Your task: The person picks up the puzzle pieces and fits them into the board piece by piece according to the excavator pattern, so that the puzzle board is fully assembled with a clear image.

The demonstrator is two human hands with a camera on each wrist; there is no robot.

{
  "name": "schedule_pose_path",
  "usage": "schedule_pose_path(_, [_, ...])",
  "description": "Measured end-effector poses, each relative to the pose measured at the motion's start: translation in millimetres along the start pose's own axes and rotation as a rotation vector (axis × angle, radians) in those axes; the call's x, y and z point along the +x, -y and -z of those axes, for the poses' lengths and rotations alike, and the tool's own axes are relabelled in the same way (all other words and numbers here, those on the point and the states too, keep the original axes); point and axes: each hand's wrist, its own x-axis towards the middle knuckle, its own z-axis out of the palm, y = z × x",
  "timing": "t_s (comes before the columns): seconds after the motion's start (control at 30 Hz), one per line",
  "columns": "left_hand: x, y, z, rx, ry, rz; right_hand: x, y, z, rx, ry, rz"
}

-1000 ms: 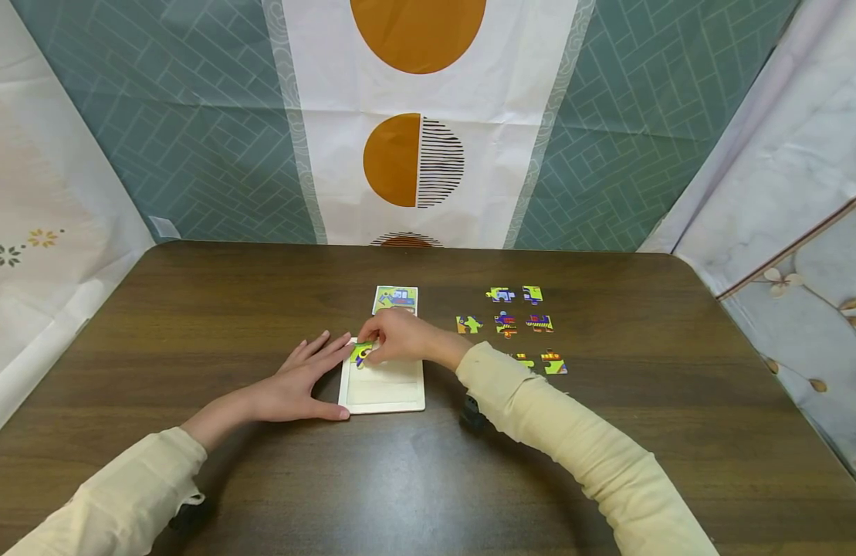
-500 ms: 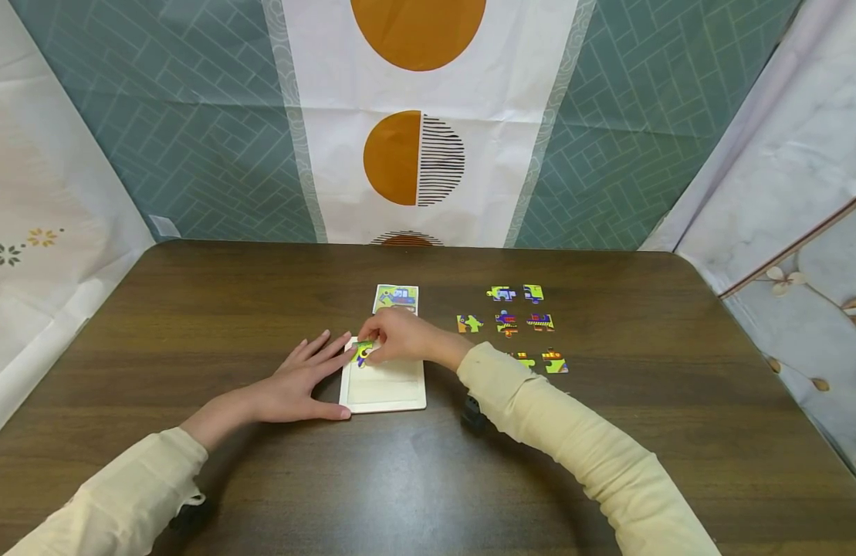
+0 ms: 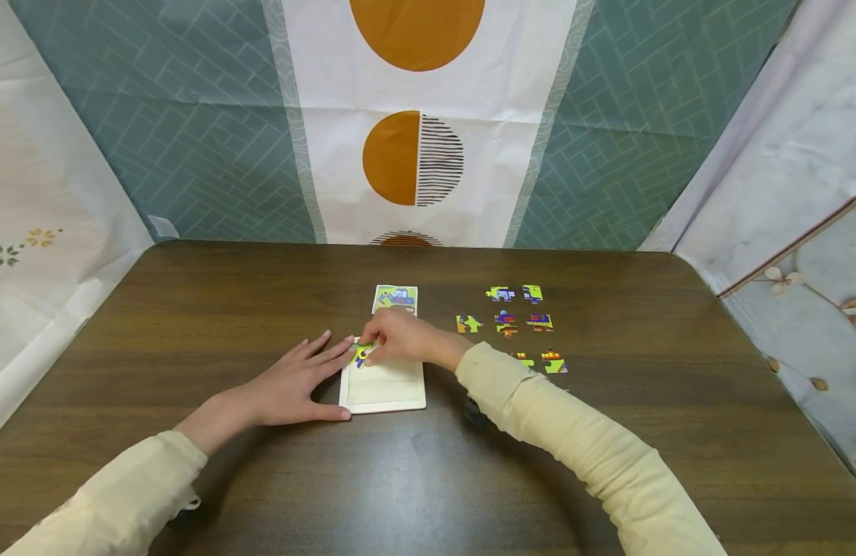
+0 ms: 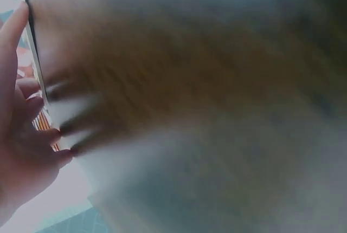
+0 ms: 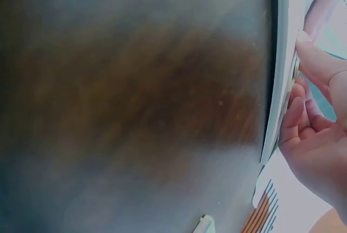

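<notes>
Puzzle piece [image 3: 360, 356], yellow-green with dark markings, sits at the upper left corner of the white tray [image 3: 386, 407], next to the rim. The right hand [image 3: 400, 337] has its grip closed around the right side of that piece, thumb and fingers pinching; whether the piece lies flat or is slightly raised I cannot tell. The left hand [image 3: 294, 390] is spread and grasps nothing, fingertips and thumb set along the tray's left edge.

Trouble could come from pressing a tilted or misaligned piece: a corner might ride up on the rim or bend. The left fingertips are so near that they could get in its way. If the left hand eased off, a sideways push would probably skid the tray over the smooth desk [image 3: 414, 479], perhaps into the picture card [image 3: 396, 296] just beyond it. The right sleeve [image 3: 497, 378] partly hides one of the loose pieces [image 3: 539, 323] and might drag some out of place.
</notes>
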Motion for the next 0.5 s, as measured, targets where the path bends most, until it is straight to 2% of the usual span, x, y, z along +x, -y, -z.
schedule_pose_path(0.13, [-1.9, -2.3, 1.2, 0.124, -0.002, -0.062, -0.2, 0.4, -1.4, -0.002, 0.001, -0.015])
schedule_pose_path(0.2, [-2.2, -3.1, 1.2, 0.156, 0.006, -0.087, -0.6, 0.5, -1.3, -0.009, 0.002, -0.026])
schedule_pose_path(0.33, [-3.3, -2.5, 0.4, 0.14, 0.028, -0.096, -2.0, -0.2, -0.4, -0.005, 0.0, -0.02])
schedule_pose_path(0.5, [-4.6, -0.3, -0.1, 0.113, 0.024, -0.104, -4.2, -2.8, 1.0, 0.0, -0.017, 0.015])
